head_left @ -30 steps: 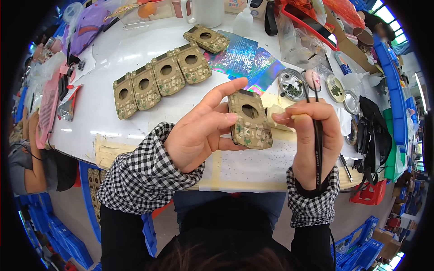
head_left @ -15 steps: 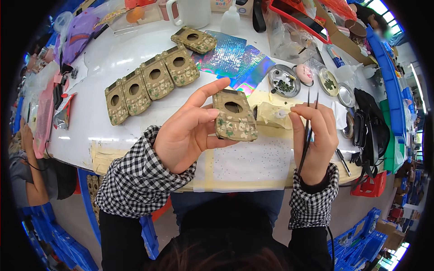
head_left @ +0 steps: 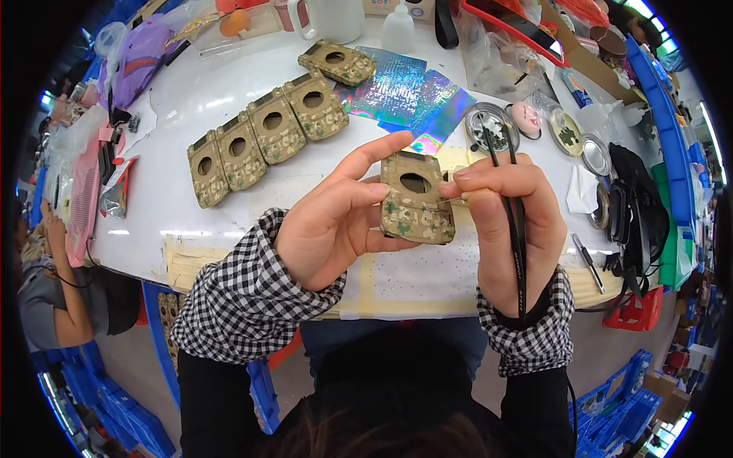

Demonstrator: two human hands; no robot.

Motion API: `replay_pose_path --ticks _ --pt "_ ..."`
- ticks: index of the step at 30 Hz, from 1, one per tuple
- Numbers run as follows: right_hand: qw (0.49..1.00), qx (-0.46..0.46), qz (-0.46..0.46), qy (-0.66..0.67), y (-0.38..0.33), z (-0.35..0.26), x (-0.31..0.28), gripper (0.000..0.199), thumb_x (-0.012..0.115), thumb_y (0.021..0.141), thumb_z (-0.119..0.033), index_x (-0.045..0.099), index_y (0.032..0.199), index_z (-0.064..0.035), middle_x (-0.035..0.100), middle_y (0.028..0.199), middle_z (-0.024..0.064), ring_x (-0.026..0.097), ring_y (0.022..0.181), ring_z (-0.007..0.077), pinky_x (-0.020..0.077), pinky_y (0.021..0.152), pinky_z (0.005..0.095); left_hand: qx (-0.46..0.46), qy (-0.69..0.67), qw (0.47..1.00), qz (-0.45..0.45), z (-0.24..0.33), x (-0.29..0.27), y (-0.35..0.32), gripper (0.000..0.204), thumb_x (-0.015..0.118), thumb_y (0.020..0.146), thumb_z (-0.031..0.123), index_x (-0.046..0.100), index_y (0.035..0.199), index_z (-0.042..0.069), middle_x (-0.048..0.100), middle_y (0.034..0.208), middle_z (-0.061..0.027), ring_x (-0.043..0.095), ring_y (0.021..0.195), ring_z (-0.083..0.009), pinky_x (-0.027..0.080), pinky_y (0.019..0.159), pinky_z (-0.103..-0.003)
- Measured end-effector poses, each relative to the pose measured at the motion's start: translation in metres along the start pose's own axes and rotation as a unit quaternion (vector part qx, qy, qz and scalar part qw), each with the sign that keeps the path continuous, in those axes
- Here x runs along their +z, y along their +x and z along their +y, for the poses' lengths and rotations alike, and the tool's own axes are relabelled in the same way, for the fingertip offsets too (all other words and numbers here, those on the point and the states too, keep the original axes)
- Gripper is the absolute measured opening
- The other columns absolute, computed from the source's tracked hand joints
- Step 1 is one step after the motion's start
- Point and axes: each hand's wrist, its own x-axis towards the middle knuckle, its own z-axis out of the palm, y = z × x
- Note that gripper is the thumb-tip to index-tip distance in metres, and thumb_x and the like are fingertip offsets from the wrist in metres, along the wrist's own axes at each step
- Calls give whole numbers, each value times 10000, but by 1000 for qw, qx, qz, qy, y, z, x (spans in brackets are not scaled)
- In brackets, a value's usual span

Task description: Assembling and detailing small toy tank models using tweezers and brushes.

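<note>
My left hand [head_left: 324, 221] holds a camouflage-coloured toy tank hull [head_left: 418, 206] by its left side, index finger stretched past the far end. The hull has a round hole in its top. A pair of black tweezers [head_left: 516, 237] lies in my right hand [head_left: 523, 210], tips pointing away from me and apart. My right thumb and index finger pinch together at the hull's right edge, on something small and pale that I cannot make out. Several matching hulls [head_left: 246, 145] stand in a slanted row at the back left, and another hull [head_left: 336, 61] sits beyond them.
A round metal dish [head_left: 489, 114] with small dark green pieces stands behind my right hand, beside a second dish [head_left: 566, 136]. Shiny holographic sheets [head_left: 427, 107] lie at the back. A white speckled paper [head_left: 412, 286] is taped down before me. A pen-like knife [head_left: 588, 263] rests at right.
My right hand has moved left from the tape-covered block to the hull's right edge, carrying the tweezers. My left hand still holds the hull in nearly the same pose.
</note>
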Motion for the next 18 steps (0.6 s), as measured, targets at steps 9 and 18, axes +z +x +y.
replay_pose_path --ticks 9,18 --pt "1000 -14 0 -16 0 4 4 87 613 859 2 586 939 -14 574 795 59 458 680 139 391 643 260 -4 21 1000 10 -1 2 -1 620 385 912 172 140 1472 71 473 1329 -159 569 1139 -248 499 942 -402" --pt "1000 -4 -6 -21 0 3 4 80 613 861 2 585 936 -7 562 807 68 484 698 149 409 671 265 -3 22 1000 3 -1 0 -1 625 393 909 169 139 1470 64 453 1344 -147 563 1144 -248 492 946 -409"
